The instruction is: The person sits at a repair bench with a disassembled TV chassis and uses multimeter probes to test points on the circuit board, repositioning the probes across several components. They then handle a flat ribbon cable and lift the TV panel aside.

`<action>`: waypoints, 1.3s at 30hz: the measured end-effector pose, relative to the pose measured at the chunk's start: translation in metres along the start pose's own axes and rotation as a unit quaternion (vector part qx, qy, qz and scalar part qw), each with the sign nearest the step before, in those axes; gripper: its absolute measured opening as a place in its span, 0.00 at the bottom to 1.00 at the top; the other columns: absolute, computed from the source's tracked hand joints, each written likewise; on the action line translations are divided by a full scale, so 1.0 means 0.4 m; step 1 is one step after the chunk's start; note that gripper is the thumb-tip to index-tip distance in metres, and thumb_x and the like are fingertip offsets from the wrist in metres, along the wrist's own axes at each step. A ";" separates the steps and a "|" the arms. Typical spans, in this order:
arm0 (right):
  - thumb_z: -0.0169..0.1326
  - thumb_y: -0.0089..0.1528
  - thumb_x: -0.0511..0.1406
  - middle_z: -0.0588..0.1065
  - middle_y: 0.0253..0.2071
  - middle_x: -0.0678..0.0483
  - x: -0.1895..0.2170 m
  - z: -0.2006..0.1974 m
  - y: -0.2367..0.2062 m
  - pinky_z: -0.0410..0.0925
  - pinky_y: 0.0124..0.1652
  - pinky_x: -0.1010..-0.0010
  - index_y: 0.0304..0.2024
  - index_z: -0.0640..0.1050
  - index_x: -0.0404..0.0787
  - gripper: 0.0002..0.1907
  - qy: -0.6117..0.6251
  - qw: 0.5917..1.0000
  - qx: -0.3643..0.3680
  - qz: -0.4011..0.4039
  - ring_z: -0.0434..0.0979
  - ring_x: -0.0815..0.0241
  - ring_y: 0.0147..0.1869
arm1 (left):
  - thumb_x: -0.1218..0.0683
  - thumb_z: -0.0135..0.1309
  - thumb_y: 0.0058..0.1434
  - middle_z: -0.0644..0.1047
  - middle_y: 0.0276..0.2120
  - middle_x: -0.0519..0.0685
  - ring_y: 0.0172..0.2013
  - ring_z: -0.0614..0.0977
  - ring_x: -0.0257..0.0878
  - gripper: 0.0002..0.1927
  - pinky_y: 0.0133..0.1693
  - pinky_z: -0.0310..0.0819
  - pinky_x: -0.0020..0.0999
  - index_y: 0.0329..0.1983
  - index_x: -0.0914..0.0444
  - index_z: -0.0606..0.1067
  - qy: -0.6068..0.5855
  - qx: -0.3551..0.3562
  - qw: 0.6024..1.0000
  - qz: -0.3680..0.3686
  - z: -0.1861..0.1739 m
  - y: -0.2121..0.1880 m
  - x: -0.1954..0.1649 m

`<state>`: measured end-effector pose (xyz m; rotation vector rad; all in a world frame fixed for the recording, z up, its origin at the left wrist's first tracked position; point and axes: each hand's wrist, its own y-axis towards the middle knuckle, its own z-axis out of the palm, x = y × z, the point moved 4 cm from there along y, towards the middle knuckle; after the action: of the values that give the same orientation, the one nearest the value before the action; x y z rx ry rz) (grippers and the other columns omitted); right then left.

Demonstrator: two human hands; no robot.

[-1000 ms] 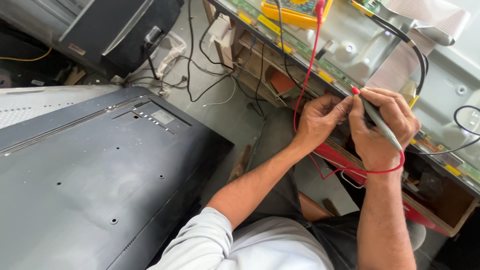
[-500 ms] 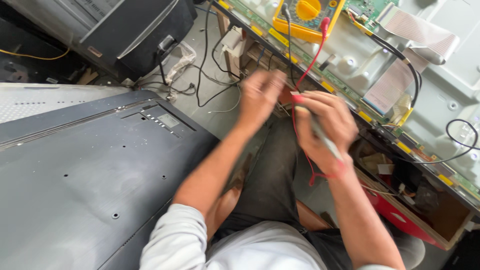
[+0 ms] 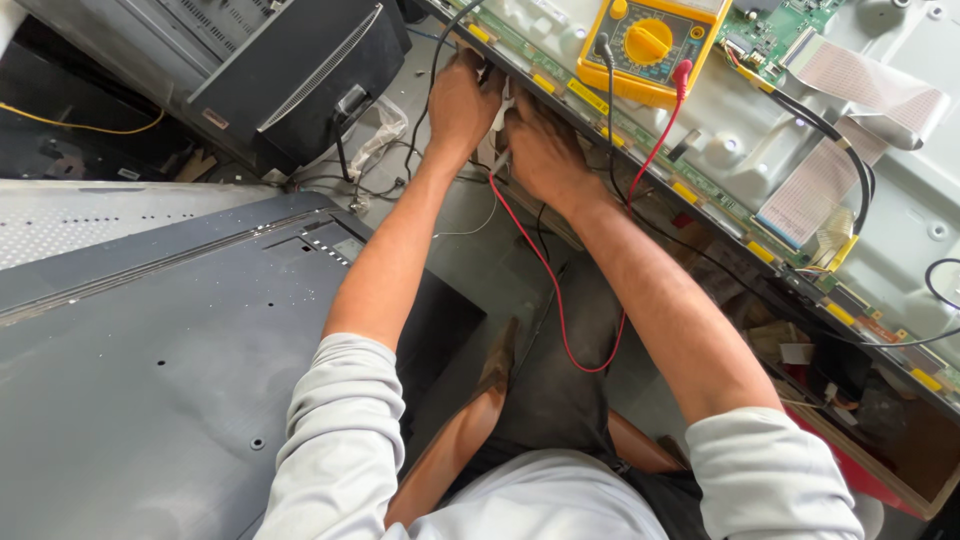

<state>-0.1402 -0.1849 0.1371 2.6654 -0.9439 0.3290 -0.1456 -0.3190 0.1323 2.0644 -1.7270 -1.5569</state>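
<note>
Both hands work at the near edge of an opened flat screen panel (image 3: 900,215); left hand (image 3: 462,98) lies knuckles-up against the long strip board (image 3: 600,105) with yellow tags; right hand (image 3: 540,150) sits just beside it, fingers curled around what looks like a thin probe, tip hidden; left grip presses on the edge, whether it pinches anything I cannot tell.

Red lead (image 3: 545,280) runs from under the right hand, loops down over the lap and climbs to the yellow meter (image 3: 650,45); black lead (image 3: 608,90) plugs into the same meter; meter rests on the panel's pale back, just past the hands.

Judgement for a good contact: keep the probe steady on one pad, brace the wrist on the panel edge, keep the slack lead from tugging.

Outward: flat ribbon cables (image 3: 850,130) fan from a green circuit board (image 3: 770,25); a dark grey screen back (image 3: 150,380) lies to the left; a black casing (image 3: 290,70) beyond it; loose wires on the concrete floor (image 3: 480,250); cramped repair space.
</note>
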 end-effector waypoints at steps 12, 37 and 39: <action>0.52 0.55 0.25 0.66 0.66 0.40 -0.013 0.000 0.097 0.59 0.63 0.48 0.54 0.77 0.28 0.23 0.011 1.000 -0.001 0.014 0.65 0.35 0.68 | 0.50 0.59 0.54 0.80 0.27 0.64 0.32 0.82 0.60 0.16 0.36 0.73 0.51 0.27 0.71 0.78 -0.091 0.028 0.982 -0.165 0.058 0.072 0.101; 0.57 0.54 0.28 0.74 0.53 0.35 -0.055 -0.023 0.103 0.66 0.55 0.47 0.44 0.79 0.30 0.15 0.045 0.998 -0.042 0.008 0.73 0.34 0.57 | 0.52 0.56 0.61 0.81 0.28 0.62 0.30 0.83 0.51 0.16 0.34 0.74 0.44 0.33 0.73 0.77 -0.140 -0.049 0.983 -0.106 0.093 0.058 0.055; 0.55 0.57 0.28 0.74 0.53 0.35 -0.056 -0.018 0.091 0.66 0.56 0.47 0.44 0.80 0.30 0.13 0.046 0.998 -0.023 0.024 0.74 0.35 0.58 | 0.53 0.56 0.61 0.80 0.28 0.63 0.29 0.83 0.50 0.16 0.33 0.74 0.44 0.32 0.73 0.76 -0.146 -0.063 0.982 -0.097 0.088 0.045 0.038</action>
<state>-0.1814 -0.1965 0.1440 2.5650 -0.9768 0.4304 -0.1845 -0.3185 0.1151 2.0824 -1.4884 -2.0600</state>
